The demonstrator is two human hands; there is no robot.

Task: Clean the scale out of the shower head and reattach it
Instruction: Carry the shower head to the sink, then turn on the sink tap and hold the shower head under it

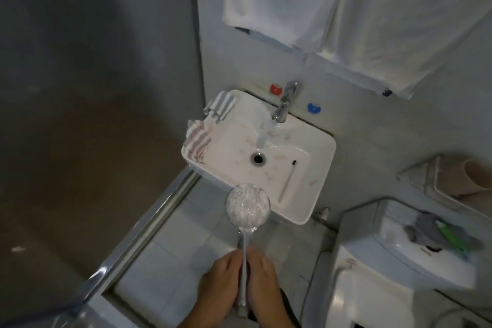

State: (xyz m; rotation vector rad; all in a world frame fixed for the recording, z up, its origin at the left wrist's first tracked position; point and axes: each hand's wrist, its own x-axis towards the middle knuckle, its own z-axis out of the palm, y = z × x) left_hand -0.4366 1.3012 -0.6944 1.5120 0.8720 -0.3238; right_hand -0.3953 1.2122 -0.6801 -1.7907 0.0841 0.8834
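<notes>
Shower head [248, 208]: detached from any visible hose, face up, speckled white across the nozzle plate; held out in front of the near edge of the sink [323, 152], above the tiled floor, not yet under the water.
Left hand [223, 278]: wrapped round the chrome handle from the left, fingers curled against it.
Right hand [263, 277]: clasping the same handle from the right, just beside the left.
Tap [283, 104]: running, stream [265, 133] falling into the basin close to the drain [257, 158].
Toothbrush [287, 181]: lying inside the basin at the right, well apart from the head.
Risk, slip: wet chrome handle, likely slick; loose grip could drop the head onto the tiles or against the sink rim.
Risk, splash: face turned up under a strong stream would probably throw water onto the floor and the toilet [399, 261] alongside.
Risk, incomplete clean: plain rinsing seems unlikely to shift the white deposits; reattaching too soon would leave nozzles blocked.
Risk, drain: loosened flakes could collect there.
</notes>
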